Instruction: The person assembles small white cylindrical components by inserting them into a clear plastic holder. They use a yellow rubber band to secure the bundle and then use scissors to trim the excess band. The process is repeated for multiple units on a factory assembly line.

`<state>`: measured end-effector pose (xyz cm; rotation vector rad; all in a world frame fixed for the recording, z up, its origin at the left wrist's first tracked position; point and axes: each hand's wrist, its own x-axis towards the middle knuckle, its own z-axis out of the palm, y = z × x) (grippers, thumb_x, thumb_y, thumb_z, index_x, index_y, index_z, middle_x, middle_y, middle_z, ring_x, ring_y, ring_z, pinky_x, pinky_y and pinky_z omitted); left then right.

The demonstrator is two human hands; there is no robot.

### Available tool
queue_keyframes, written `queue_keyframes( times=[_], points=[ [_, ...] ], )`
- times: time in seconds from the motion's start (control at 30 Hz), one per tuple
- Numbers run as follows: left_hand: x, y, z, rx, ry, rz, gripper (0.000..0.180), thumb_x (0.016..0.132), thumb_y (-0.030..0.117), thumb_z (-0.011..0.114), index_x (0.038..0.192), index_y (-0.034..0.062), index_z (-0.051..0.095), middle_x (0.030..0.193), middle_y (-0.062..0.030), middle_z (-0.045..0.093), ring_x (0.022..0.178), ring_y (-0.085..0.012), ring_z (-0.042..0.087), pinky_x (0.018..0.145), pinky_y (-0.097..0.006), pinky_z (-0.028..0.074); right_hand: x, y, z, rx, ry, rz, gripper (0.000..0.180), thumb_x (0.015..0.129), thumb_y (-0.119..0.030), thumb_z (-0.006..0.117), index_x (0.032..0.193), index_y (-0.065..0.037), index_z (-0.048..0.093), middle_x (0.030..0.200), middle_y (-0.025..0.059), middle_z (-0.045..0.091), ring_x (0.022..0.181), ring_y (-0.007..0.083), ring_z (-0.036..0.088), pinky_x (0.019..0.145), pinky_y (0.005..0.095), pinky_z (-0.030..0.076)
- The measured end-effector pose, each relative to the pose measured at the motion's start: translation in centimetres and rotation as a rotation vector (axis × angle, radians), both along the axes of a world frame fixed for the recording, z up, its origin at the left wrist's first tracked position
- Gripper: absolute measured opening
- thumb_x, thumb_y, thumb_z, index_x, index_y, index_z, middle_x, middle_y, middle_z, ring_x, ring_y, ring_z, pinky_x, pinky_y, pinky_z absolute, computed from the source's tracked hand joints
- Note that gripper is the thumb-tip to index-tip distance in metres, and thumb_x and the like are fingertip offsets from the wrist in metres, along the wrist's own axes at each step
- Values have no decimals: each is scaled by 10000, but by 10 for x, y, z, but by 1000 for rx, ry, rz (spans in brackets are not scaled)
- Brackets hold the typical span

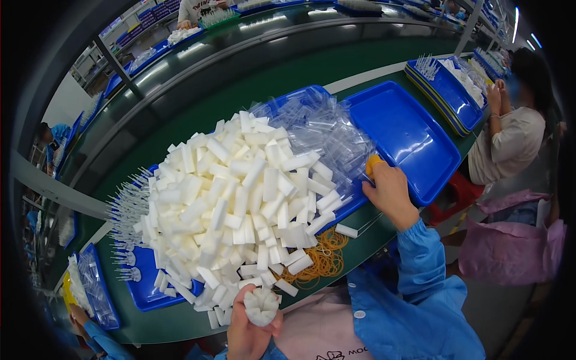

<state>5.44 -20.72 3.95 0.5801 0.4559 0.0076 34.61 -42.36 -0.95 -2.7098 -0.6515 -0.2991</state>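
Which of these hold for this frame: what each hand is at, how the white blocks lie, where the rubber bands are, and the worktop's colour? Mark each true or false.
1. The left hand holds a white, segmented bundle. True.
2. The right hand is at the rubber bands. False: it is at the edge of the clear plastic pieces.
3. The white blocks stand in one neat row. False: they lie in a loose heap.
4. The rubber bands lie beside the heap, on the wearer's side. True.
5. The worktop is red. False: the worktop is green.
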Motion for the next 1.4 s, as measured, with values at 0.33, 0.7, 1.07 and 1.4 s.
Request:
queue_keyframes(
  times=[0.33, 0.7, 1.07, 1.4],
  points=[
    [-6, 2, -26, 258, -177, -114, 676, 812, 436, 659, 1322, 87, 384, 1110, -140, 552, 768, -257, 558, 579, -343, 444, -15, -20, 23, 628, -65, 181, 272, 789, 27, 570, 1057, -11, 604, 1015, 122, 610, 824, 231, 601, 746, 306, 470],
    [6, -5, -9, 204, -116, 88, 548, 832, 125, 627, 1323, 31, 404, 1116, -152, 563, 883, -237, 562, 624, -340, 486, -109, 11, 73, 1133, 701, 569, 228, 822, 27, 595, 1047, 69, 593, 792, 81, 614, 703, 132, 619, 654, 235, 496],
    [13, -6, -10, 1138, -337, 57, 535, 702, 110, 785, 1183, -6, 582, 1139, -164, 552, 1005, -251, 567, 847, -322, 459, -121, 26, 75, 809, 170, 767, 291, 741, -252, 754, 860, 4, 684, 669, 75, 634, 516, 184, 584, 460, 270, 435],
    [17, -6, -10, 1154, -442, 207, 446, 698, 138, 799, 1081, -20, 635, 1063, -191, 595, 871, -253, 619, 739, -308, 508, -131, 39, 80, 787, 196, 775, 192, 671, -98, 749, 835, -13, 696, 665, 79, 629, 480, 189, 557, 435, 271, 415]
  ],
)
